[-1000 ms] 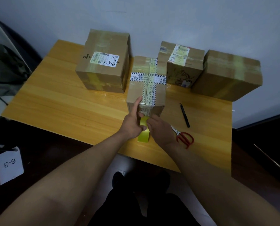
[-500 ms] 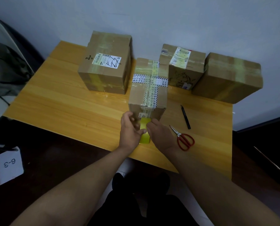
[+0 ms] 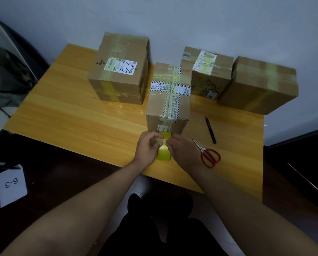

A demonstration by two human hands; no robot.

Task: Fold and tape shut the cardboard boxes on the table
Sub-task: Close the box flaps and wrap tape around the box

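Gripping a yellow tape roll between them, the left hand and right hand curl their fingers around it just before the taped middle box on the table, three more boxes standing behind, scissors near the right wrist.

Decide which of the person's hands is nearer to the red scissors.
Right. The right hand sits just left of the red scissors, gripping the yellow tape roll; the left hand is beyond the roll.
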